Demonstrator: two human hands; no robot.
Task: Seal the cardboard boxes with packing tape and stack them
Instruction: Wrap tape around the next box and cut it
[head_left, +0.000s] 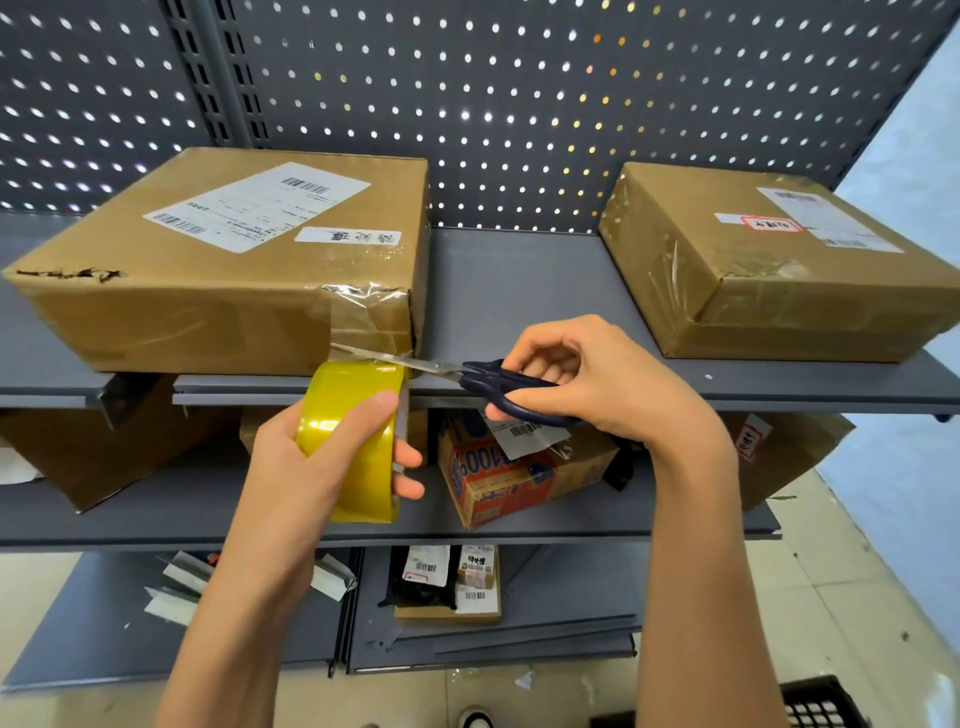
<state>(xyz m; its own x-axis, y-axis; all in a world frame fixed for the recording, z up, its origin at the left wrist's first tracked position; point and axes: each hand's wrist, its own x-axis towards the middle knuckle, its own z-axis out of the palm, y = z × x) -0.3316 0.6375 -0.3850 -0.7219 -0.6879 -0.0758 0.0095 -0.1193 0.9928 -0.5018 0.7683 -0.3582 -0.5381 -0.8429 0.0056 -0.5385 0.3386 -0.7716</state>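
We held the roll of yellow packing tape in our left hand, fingers curled round it, just below the front edge of the upper shelf. Our right hand gripped the dark-handled scissors, fingers closed through the loops, and the blades reached left to the strip of tape running from the roll up to the front face of the large cardboard box. That box sat on the left of the shelf, its near right corner already wrapped in crinkled tape; a second taped box stood well apart on the right, so nothing was stacked yet. We judged the risks plain: if the strip went slack, the blades would chew the tape instead of cutting it, and the freed end could curl back onto the roll. The blade tips lay close to the cardboard and could score it.
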